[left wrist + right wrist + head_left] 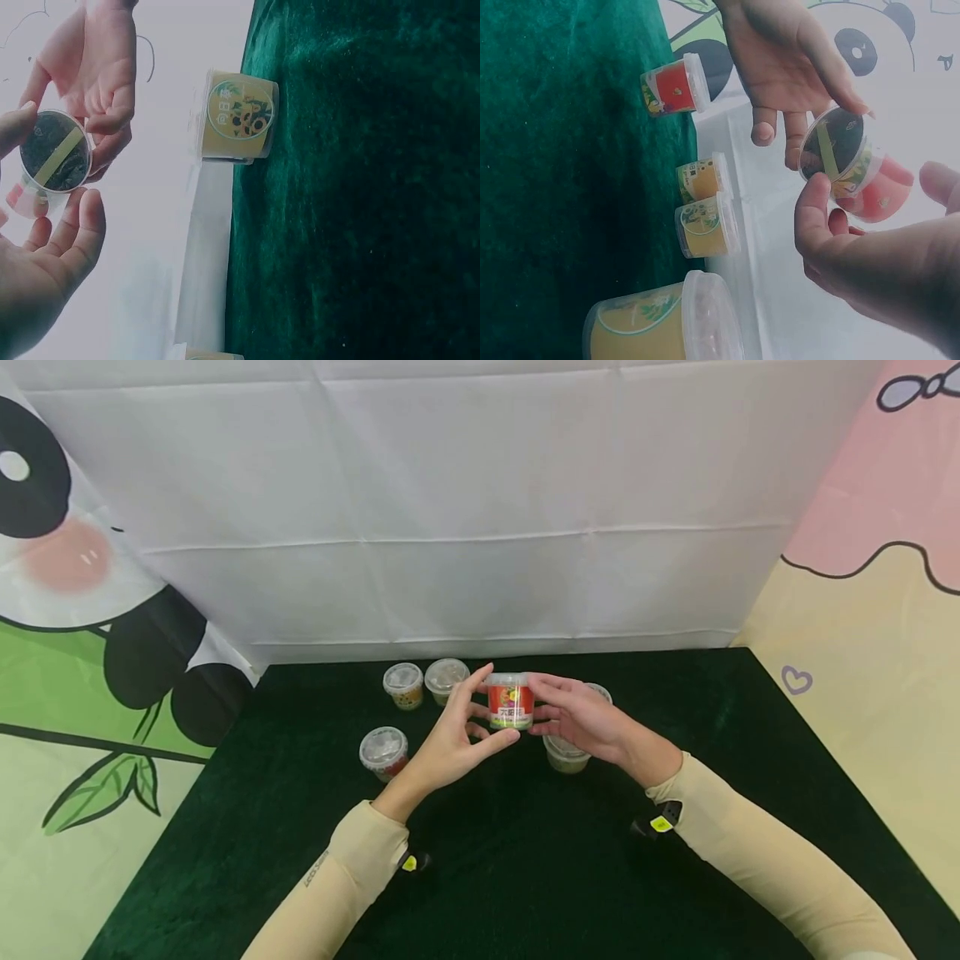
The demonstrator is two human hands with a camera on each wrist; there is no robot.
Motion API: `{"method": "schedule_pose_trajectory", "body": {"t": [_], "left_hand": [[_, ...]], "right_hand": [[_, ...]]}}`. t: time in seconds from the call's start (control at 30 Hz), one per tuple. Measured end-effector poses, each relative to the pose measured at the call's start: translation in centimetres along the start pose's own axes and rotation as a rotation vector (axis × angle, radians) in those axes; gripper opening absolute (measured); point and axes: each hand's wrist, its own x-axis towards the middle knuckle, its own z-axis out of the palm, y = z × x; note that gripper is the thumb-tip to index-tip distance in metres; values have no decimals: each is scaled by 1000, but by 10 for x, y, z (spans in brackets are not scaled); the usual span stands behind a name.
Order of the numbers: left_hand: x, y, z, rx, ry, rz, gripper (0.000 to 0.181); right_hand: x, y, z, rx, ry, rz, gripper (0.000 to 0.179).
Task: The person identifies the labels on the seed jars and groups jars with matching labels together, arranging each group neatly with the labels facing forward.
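A small clear plastic tub with a red label and a pale lid is held up above the table between both hands. My left hand pinches it from the left, thumb low and index finger at the lid. From the right, my right hand grips its side with the fingertips. In the left wrist view the tub's dark round base shows a yellowish strip across it. The right wrist view shows the same tub tilted, with fingers of both hands at its rim.
Lidded tubs stand on the dark green cloth: two at the back, a red one at the left, and one under my right hand. Another lid shows behind that hand. A white sheet hangs behind.
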Motion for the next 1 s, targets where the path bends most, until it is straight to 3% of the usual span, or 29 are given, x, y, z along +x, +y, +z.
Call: {"method": "schedule_pose_trajectory", "body": {"t": [0.23, 0.5, 0.7, 1.0], "left_hand": [[1, -2, 1, -4, -1, 8, 87], [2, -2, 0, 4, -3, 32, 86], [1, 0, -1, -2, -20, 18, 85], [-1, 1, -10, 6, -60, 10, 84]], "right_hand": [[2, -2, -2, 8, 22, 5, 50], [1, -4, -5, 14, 30, 12, 58], [-1, -2, -4, 22, 29, 13, 54], [-1, -2, -2, 26, 22, 27, 56]]}}
